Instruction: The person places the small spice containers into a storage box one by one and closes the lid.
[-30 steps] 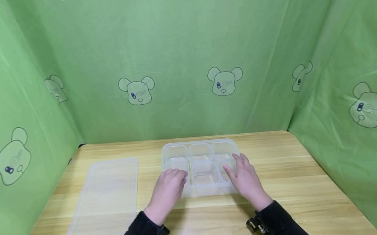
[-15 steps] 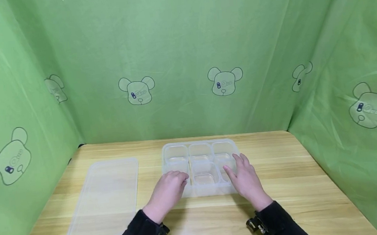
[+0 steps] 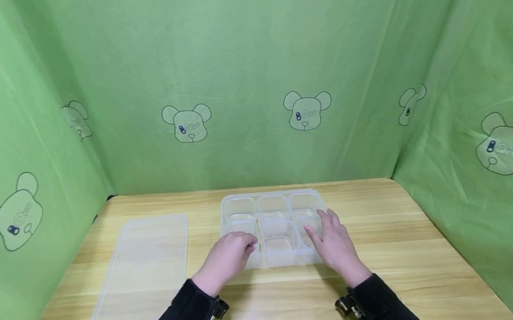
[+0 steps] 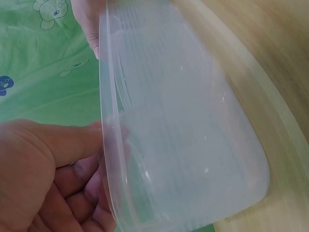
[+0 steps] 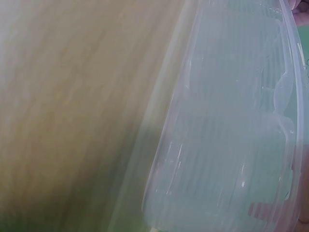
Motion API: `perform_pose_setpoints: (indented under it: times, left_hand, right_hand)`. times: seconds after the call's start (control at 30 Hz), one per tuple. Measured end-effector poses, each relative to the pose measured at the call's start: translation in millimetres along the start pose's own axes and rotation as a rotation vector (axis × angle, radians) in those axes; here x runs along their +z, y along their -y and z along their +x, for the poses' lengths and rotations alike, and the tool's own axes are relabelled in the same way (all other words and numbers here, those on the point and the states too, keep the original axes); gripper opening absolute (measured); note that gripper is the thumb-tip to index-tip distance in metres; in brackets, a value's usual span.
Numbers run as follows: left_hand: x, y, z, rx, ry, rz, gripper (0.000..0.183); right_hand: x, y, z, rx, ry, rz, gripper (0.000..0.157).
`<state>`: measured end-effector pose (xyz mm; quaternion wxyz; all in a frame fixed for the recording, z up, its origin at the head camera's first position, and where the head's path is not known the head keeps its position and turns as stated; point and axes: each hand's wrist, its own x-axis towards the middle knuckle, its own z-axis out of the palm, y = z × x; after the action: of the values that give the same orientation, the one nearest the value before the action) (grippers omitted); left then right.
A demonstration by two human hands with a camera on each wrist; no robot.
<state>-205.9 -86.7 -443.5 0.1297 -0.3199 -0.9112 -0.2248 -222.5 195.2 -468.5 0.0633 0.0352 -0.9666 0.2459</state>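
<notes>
A clear plastic storage box (image 3: 290,258) stands in the middle of the wooden table, divided by several smaller clear inner boxes (image 3: 279,234). My left hand (image 3: 229,256) reaches over the front left of it. Its thumb and curled fingers pinch at the rim of the front-left inner box (image 3: 239,227); the fingertips are partly hidden. In the left wrist view, the thumb reaches past the outer wall (image 4: 183,111) with the fingers bent beneath it. My right hand (image 3: 338,248) rests at the right end, fingers spread along the edge and thumb over the front-right compartment.
A flat translucent lid (image 3: 142,276) lies on the table (image 3: 417,258) to the left of the box. Green cloth walls (image 3: 236,52) printed with bear heads enclose the table at the back and both sides.
The front-left inner box has settled lower, so the floor of the compartment behind it shows. My left wrist has shifted slightly left and up. The right hand has stayed put.
</notes>
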Motion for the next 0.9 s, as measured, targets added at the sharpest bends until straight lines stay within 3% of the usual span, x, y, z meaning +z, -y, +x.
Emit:
perform_pose_setpoints:
  times: [0.9]
  left_hand:
    - [1.4, 0.3, -2.3, -0.001, -0.020, 0.034, 0.008]
  right_hand:
    - [-0.1, -0.4, 0.7, 0.000, 0.002, 0.006, 0.077]
